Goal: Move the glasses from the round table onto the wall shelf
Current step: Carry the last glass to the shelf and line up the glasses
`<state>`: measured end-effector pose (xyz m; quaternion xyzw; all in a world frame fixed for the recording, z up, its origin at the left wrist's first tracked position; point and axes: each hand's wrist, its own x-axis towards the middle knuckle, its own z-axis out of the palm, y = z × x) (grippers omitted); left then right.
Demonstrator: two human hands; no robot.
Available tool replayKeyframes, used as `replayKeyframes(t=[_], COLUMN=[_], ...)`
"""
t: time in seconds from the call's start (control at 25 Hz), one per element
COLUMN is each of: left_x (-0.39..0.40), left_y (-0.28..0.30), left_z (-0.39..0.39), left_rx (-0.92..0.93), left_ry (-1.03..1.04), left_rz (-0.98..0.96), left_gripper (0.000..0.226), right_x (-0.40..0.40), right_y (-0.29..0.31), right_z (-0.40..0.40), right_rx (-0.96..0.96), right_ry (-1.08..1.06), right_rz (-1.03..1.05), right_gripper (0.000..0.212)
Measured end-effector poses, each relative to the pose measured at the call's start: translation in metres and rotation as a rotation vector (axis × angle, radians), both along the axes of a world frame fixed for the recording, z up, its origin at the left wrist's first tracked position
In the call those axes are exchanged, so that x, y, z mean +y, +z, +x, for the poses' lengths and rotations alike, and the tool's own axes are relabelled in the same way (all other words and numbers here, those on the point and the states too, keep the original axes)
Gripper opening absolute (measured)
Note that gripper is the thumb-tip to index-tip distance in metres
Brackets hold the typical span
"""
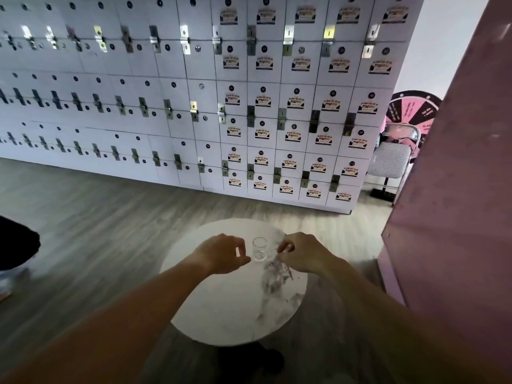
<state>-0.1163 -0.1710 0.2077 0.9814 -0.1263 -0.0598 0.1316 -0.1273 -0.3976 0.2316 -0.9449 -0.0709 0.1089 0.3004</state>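
Note:
A small clear glass (pixel 259 249) stands upright on the round white marble table (pixel 221 309), near its far edge. My left hand (pixel 221 253) hovers just left of this glass, fingers curved towards it, nothing in its grip; whether the fingertips touch the glass I cannot tell. My right hand (pixel 303 252) is just right of the glass, with fingertips pinched together. Below those fingertips a second clear glass (pixel 273 273) shows as a blurred, tilted shape that the right hand seems to pinch by the rim. No wall shelf is in view.
A wall of white lockers (pixel 194 106) runs along the back, above the grey wooden floor (pixel 97 231). A pink cabinet (pixel 457 217) rises close on the right. Behind it stand a folding chair (pixel 390 159) and a pink prize wheel (pixel 415 109). A dark object (pixel 16 242) sits at left.

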Motion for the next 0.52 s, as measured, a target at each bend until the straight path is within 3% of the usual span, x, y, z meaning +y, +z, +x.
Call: replayKeyframes(t=[0.52], left_x=[0.016], left_y=[-0.153], left_z=[0.218], left_rx=[0.34], left_ry=[-0.051], left_rz=[-0.02], left_gripper=[0.023], right_x=[0.024], right_y=[-0.134], right_z=[0.198], right_rx=[0.229], right_ry=[-0.104], right_rz=[-0.104], right_gripper=[0.032])
